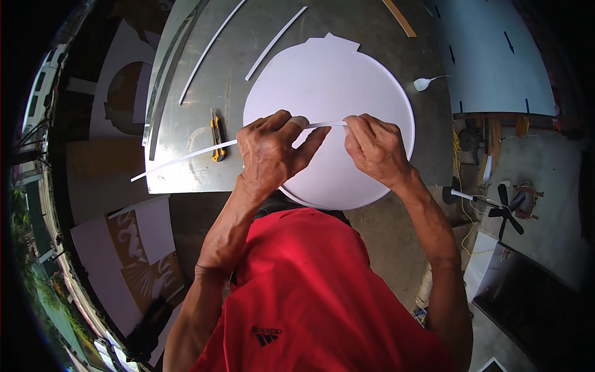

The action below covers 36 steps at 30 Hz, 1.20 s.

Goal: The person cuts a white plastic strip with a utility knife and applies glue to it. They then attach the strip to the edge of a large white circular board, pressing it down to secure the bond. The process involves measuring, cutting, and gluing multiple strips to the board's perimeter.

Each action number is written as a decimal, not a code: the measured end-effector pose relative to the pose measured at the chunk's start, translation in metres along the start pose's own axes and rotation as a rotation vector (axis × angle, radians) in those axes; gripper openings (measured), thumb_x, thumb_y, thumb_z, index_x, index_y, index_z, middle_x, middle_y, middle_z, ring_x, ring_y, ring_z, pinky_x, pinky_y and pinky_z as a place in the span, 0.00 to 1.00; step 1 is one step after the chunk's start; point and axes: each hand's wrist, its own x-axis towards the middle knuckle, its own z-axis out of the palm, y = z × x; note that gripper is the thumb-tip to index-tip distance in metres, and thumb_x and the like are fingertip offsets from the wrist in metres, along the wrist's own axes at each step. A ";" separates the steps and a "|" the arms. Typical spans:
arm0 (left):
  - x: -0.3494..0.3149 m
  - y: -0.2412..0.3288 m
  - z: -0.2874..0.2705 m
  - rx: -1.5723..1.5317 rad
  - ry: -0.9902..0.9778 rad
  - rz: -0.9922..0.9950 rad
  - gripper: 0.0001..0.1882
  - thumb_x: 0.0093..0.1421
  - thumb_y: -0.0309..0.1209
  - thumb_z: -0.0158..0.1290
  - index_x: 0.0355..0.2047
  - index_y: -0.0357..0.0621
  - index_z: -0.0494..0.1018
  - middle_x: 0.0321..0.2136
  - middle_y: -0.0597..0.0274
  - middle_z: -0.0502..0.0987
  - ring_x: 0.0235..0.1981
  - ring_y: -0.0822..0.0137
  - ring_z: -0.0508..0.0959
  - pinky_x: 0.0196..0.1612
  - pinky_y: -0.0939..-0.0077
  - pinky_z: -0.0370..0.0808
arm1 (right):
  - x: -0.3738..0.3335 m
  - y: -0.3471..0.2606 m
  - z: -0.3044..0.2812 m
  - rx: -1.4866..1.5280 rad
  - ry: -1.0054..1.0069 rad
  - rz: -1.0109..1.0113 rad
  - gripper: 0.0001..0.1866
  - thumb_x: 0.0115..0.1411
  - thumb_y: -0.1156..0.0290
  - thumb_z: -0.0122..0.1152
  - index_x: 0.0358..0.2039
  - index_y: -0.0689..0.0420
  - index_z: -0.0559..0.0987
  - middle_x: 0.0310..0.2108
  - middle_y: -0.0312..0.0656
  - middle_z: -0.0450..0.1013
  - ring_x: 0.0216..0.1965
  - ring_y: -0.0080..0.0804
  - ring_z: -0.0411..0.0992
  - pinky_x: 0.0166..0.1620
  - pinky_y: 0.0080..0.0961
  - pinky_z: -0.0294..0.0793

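Note:
A thin white strip [207, 150] runs through both of my hands above a large round white board [328, 80]. My left hand [273, 149] grips it, and its long end sticks out to the left past the metal table's edge. My right hand [378, 152] pinches the strip's other end between thumb and fingers. A short stretch of the strip shows between the two hands, slightly bowed. The board lies flat on the table, with a raised rim along its right and lower edge and a small notched tab at its top. My hands hide part of its middle.
On the metal table [204, 124] lie a yellow utility knife [217, 136], two loose white strips [211, 53] and a small white bottle-like thing [422, 84]. A brown strip [400, 17] is at the far edge. A black-bladed fan [505, 211] stands right; cut white sheets [111, 273] lie left.

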 end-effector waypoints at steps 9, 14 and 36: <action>0.000 -0.002 0.002 0.036 -0.013 0.011 0.15 0.51 0.43 0.73 0.22 0.48 0.81 0.15 0.71 0.71 0.13 0.68 0.72 0.17 0.71 0.66 | -0.003 -0.004 -0.003 0.027 0.002 0.045 0.08 0.58 0.83 0.65 0.37 0.63 0.76 0.24 0.43 0.74 0.22 0.36 0.77 0.25 0.31 0.77; -0.003 -0.008 0.000 0.013 -0.041 0.043 0.15 0.53 0.42 0.73 0.22 0.48 0.82 0.16 0.72 0.72 0.14 0.68 0.74 0.17 0.71 0.67 | -0.004 0.002 -0.007 0.135 -0.095 0.049 0.12 0.59 0.84 0.65 0.43 0.64 0.76 0.25 0.44 0.74 0.24 0.38 0.76 0.28 0.34 0.77; -0.005 -0.005 0.001 -0.049 -0.186 -0.033 0.13 0.52 0.40 0.75 0.25 0.44 0.85 0.15 0.66 0.75 0.13 0.69 0.75 0.17 0.70 0.69 | -0.007 0.005 -0.009 0.197 -0.157 0.071 0.08 0.60 0.81 0.68 0.39 0.64 0.78 0.24 0.44 0.75 0.22 0.38 0.75 0.26 0.34 0.74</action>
